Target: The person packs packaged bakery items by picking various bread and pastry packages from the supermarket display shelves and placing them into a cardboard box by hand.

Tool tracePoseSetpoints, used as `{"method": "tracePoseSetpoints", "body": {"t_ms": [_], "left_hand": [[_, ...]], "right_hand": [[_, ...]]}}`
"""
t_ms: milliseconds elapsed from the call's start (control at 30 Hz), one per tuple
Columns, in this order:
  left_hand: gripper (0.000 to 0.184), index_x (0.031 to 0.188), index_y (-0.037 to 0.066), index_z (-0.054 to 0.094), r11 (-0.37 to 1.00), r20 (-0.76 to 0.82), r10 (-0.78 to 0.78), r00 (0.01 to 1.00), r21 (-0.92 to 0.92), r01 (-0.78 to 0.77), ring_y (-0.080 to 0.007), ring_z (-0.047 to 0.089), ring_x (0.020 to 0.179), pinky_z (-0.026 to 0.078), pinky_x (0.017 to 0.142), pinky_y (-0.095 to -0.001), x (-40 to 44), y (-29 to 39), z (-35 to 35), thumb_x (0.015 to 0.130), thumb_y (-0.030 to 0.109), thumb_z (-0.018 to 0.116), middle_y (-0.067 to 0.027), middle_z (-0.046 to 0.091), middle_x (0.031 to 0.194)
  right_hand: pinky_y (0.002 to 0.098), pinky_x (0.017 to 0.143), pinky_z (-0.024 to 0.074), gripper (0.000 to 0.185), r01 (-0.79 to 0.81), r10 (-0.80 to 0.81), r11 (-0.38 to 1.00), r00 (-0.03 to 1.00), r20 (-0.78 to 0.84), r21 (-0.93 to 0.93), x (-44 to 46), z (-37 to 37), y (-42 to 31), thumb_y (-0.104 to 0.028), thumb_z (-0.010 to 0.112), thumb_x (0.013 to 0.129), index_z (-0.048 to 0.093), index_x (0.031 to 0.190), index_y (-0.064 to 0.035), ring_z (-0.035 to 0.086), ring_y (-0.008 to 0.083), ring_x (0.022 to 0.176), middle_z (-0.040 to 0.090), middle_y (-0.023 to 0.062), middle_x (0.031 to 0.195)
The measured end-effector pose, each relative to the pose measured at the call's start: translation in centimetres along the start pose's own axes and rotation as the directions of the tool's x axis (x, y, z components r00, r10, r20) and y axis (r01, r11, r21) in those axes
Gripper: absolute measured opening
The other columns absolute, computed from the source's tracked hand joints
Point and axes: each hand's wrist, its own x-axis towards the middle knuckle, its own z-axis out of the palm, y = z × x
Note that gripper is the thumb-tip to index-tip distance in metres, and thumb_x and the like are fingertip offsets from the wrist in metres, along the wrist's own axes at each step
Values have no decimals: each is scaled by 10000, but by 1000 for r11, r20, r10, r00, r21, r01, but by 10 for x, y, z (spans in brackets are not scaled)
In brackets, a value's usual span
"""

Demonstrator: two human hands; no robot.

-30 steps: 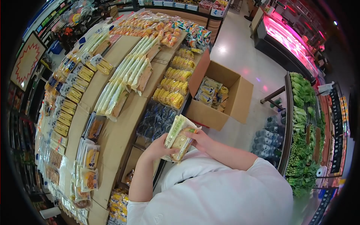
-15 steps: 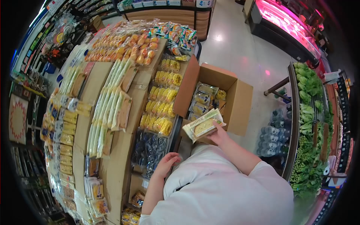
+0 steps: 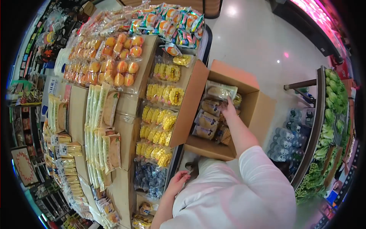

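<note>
Inside the open cardboard box (image 3: pixel 258 108), my right hand (image 3: pixel 229 108) grips the near right edge of a flat, clear-wrapped bread pack (image 3: pixel 219 91) with a pale printed band. The pack lies over other goods at the far end of the box. Beside and below it are several wrapped breads (image 3: pixel 207 119) and some yellow packs, partly covered by my hand and forearm. My left hand (image 3: pixel 178 182) rests in front of my body, fingers loosely bent and nothing visible in them. It is nearest to the dark blue packets (image 3: pixel 150 179) on the display's lower edge.
On the left, a tiered display holds long bread packs (image 3: pixel 101 129), bagged round buns (image 3: pixel 124 70) and yellow packs (image 3: pixel 162 118). Bottled drinks (image 3: pixel 286 139) stand on the floor at right, near a vegetable rack (image 3: pixel 320 129). A box flap (image 3: pixel 190 103) leans against the display.
My right hand has carried the bread pack forward and down into the box. My left hand stays near my body. The view has shifted closer to the display and the box.
</note>
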Motion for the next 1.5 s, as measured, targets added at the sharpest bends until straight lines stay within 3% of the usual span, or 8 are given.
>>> {"method": "tracePoseSetpoints", "body": {"t_ms": [200, 367, 467, 533, 733, 1033, 1333, 1500], "left_hand": [[254, 1190, 32, 553, 1000, -100, 11, 995, 5, -10, -140, 608, 968, 475, 871, -284, 1, 17, -4, 960, 140, 562, -63, 658, 1025], [253, 1142, 24, 579, 904, -316, 386, 866, 319, -286, -179, 614, 927, 475, 861, -308, 0, 56, -27, 917, 134, 614, -85, 659, 989], [395, 1167, 6, 550, 516, -252, 685, 683, 830, -211, -315, 579, 995, 453, 926, -396, 5, 96, -41, 832, 161, 688, -161, 604, 1089], [547, 1219, -2, 506, 320, -249, 755, 607, 947, -9, -397, 504, 1090, 415, 970, -460, 10, 107, -41, 769, 211, 733, -211, 523, 1200], [676, 1254, -16, 477, 296, -224, 733, 642, 955, -4, -394, 492, 1105, 421, 947, -466, 23, 93, -51, 727, 290, 770, -238, 498, 1195], [423, 965, 22, 498, 131, -107, 806, 582, 991, 1, -370, 569, 912, 477, 788, -456, 11, 52, -65, 729, 259, 758, -172, 541, 946], [732, 1390, 137, 408, 142, -118, 700, 704, 990, 25, -328, 581, 988, 467, 832, -450, 15, 44, -68, 763, 335, 730, -161, 633, 1000], [856, 1461, 105, 289, 123, -49, 802, 595, 989, -85, -365, 629, 889, 498, 778, -451, 11, 42, -88, 760, 318, 731, -180, 658, 927]], "right_hand": [[453, 997, 454, 301, -7, 8, 997, 1000, 14, -71, 42, -22, 5, -206, 519, 964, 489, 1226, -61, 534, 313, 1132, 544, 131, 1236], [425, 951, 478, 296, -34, 38, 997, 998, 53, -74, -6, -34, 4, -207, 506, 961, 492, 1202, -36, 563, 296, 1091, 563, 154, 1225], [399, 896, 495, 314, -128, 158, 963, 981, 111, -238, -40, -44, 13, -197, 514, 944, 486, 1216, -42, 580, 270, 1050, 580, 135, 1179], [382, 859, 500, 310, -143, 209, 925, 965, 156, -351, -65, -49, 26, -187, 514, 937, 490, 1212, -47, 587, 248, 1013, 594, 121, 1121], [363, 818, 501, 238, -113, 258, 850, 941, 220, -515, -155, -43, 53, -159, 502, 941, 533, 1154, -58, 591, 218, 938, 608, 89, 1008], [346, 832, 489, 206, 91, 115, 857, 926, 360, -508, -283, -101, 89, -158, 472, 970, 541, 1149, -81, 602, 215, 979, 618, 93, 1051], [339, 812, 497, 186, 284, -69, 803, 917, 393, -524, -400, -181, 111, -135, 456, 976, 550, 1121, -65, 612, 201, 963, 630, 85, 1021], [353, 831, 497, 189, 292, -106, 783, 933, 344, -549, -430, -216, 127, -139, 468, 973, 551, 1123, -59, 607, 205, 962, 635, 93, 1011]]}}
